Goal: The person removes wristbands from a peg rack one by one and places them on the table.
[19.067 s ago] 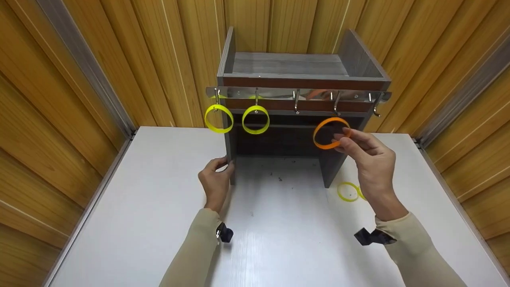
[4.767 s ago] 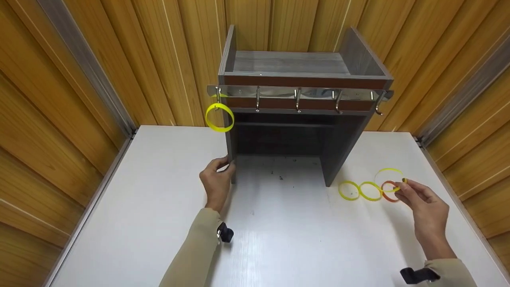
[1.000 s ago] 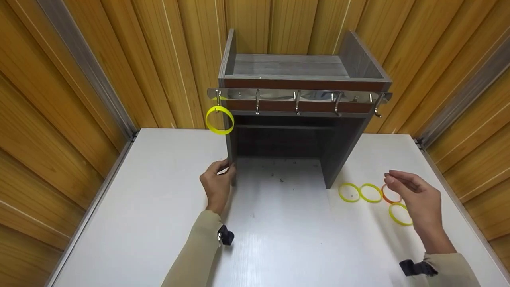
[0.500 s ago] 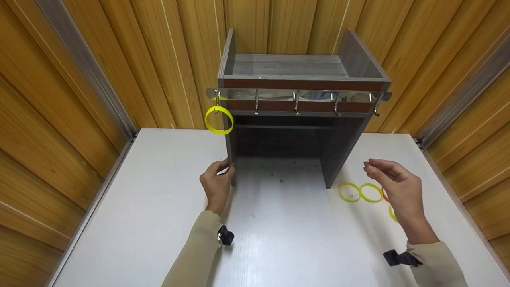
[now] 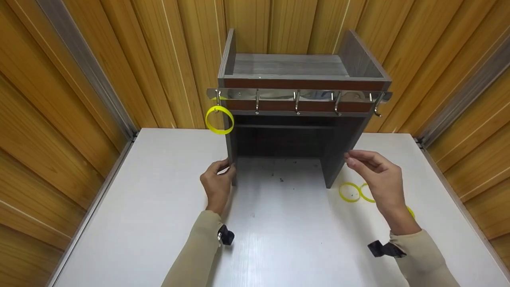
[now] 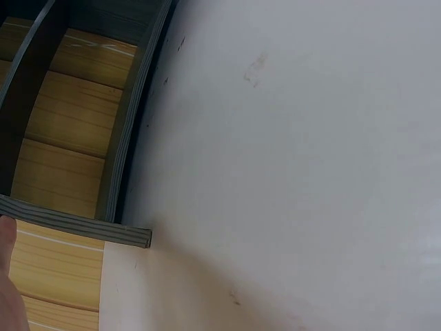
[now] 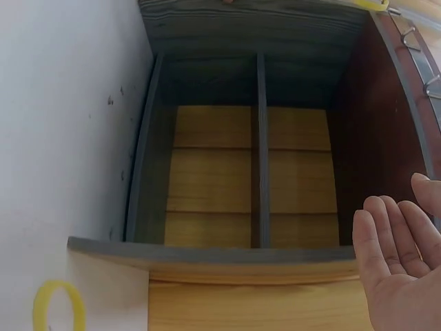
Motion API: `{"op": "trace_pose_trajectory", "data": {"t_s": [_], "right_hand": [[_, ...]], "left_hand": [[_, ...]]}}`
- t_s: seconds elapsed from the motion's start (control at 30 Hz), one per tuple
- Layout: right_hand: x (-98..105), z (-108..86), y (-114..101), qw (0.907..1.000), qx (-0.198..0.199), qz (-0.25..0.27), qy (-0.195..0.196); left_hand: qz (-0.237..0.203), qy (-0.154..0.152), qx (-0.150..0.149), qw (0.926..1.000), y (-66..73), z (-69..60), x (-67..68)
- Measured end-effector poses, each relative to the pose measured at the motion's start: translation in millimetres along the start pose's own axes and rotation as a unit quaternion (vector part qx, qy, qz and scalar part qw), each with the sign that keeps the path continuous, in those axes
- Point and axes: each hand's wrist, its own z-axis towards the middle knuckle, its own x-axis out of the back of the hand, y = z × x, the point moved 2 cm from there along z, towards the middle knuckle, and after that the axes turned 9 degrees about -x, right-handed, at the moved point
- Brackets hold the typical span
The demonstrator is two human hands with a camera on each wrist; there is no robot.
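My left hand pinches the front edge of the grey wooden shelf's left side panel. In the left wrist view its thumb lies against that panel. My right hand holds nothing; its loosely bent fingers hover near the shelf's right panel. In the right wrist view the fingers are apart from the thumb. A yellow ring hangs from the leftmost hook of the metal hook rail. The other hooks carry nothing.
On the white table, right of the shelf, lie a yellow ring, a second yellow ring and a partly covered third one. My right hand and wrist hide part of this group. Wood-patterned walls enclose the table.
Earlier, the orange ring and then a yellow ring were in my right hand; both went to the table. The second hook lost its yellow ring. My emptied right hand has moved left, toward the shelf.
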Motion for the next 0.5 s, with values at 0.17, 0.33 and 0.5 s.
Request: {"op": "trace_pose_trajectory", "data": {"t_s": [0.17, 0.33, 0.5], "right_hand": [[-14.6, 1.9, -6.8, 0.9995, 0.007, 0.029, -0.007], [-29.5, 3.0, -13.6, 0.9987, 0.016, 0.046, -0.018], [-42.3, 4.1, -18.5, 0.9980, 0.026, 0.047, -0.032]], "left_hand": [[-0.002, 0.007, -0.011, 0.9999, -0.9, 0.6, -0.1], [-0.007, 0.009, -0.014, 0.9998, -1.5, 0.4, -0.2], [-0.010, 0.008, -0.015, 0.9998, -1.4, 0.0, 0.0]]}}
